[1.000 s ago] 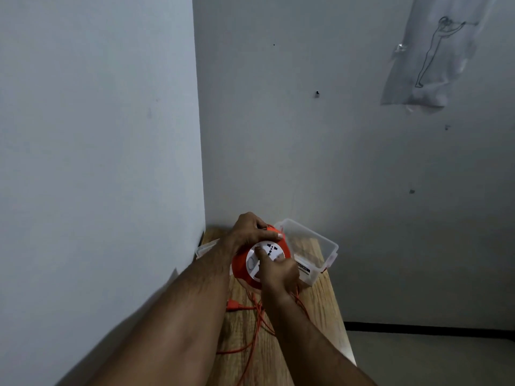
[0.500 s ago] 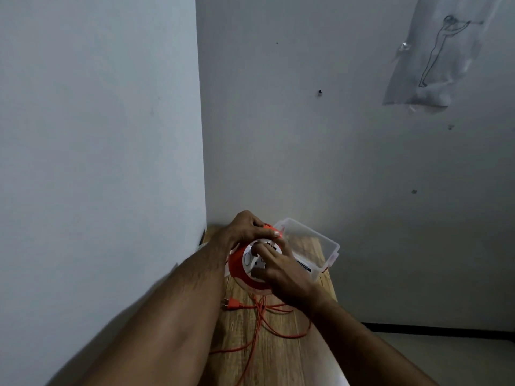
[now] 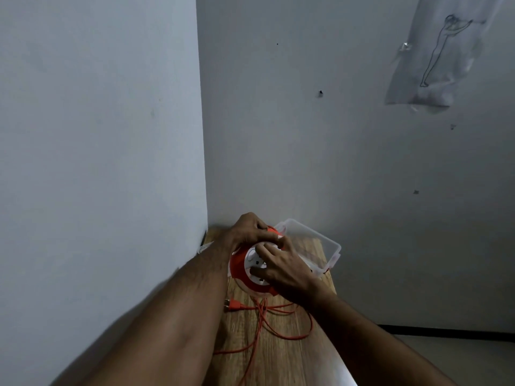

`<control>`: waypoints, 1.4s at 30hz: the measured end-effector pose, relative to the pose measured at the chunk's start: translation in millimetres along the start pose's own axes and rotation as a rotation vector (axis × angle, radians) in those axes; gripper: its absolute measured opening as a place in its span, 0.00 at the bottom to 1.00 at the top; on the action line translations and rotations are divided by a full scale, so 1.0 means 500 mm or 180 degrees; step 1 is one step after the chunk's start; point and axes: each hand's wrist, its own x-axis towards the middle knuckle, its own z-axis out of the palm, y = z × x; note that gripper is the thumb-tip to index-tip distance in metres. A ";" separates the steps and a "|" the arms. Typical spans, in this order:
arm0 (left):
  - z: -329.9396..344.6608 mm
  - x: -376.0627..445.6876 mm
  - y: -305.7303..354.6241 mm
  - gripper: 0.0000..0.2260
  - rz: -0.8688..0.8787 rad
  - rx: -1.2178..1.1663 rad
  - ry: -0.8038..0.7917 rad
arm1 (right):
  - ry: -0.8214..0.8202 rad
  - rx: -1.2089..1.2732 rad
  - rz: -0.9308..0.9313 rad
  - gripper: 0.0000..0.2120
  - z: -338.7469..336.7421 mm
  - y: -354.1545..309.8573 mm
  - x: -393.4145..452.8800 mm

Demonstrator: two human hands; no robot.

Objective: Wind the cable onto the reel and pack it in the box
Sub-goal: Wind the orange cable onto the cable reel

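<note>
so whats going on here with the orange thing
A person is winding an orange cable onto an orange reel over a wooden table. The left hand grips the reel's far rim while the right hand lies across its white socket face. Much cable lies loose on the table, plug included. The clear plastic box sits open just behind, with no reel in it yet.

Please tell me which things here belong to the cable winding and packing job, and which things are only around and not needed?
Belongs to the job:
- orange reel, held by left hand and right hand
- loose orange cable with its plug on the wooden table
- clear plastic box, open

Only around:
- drawing on the wall
</note>
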 end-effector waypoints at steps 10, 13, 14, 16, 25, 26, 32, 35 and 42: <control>0.008 0.006 0.001 0.11 -0.0030 -0.0218 0.0320 | 0.0149 0.1430 0.2241 0.27 -0.024 -0.035 0.018; 0.011 0.004 -0.001 0.13 -0.0056 -0.0296 0.0272 | 0.0720 0.2183 0.3403 0.24 -0.023 -0.073 0.034; 0.013 0.003 -0.003 0.15 -0.0067 -0.0272 0.0240 | 0.0925 0.2409 0.3741 0.24 -0.022 -0.085 0.039; 0.018 0.001 -0.005 0.18 -0.0111 -0.0165 0.0209 | 0.1190 0.2906 0.4413 0.25 -0.016 -0.101 0.052; 0.019 0.001 -0.013 0.22 -0.0105 -0.0080 0.0084 | 0.1443 0.4449 0.5795 0.14 -0.021 -0.110 0.090; 0.015 0.003 -0.013 0.22 -0.0099 -0.0088 0.0119 | 0.1536 0.4110 0.5388 0.08 -0.029 -0.112 0.088; -0.013 0.011 -0.021 0.22 -0.0139 -0.0034 0.0147 | 0.0804 0.0878 0.1001 0.11 -0.014 -0.074 0.018; -0.014 0.008 -0.022 0.19 -0.0127 0.0007 0.0091 | 0.0142 0.0553 0.0360 0.16 -0.008 -0.035 0.001; -0.008 0.004 -0.023 0.16 -0.0019 -0.0010 0.0003 | -0.0415 0.0025 0.0133 0.25 -0.009 -0.019 0.002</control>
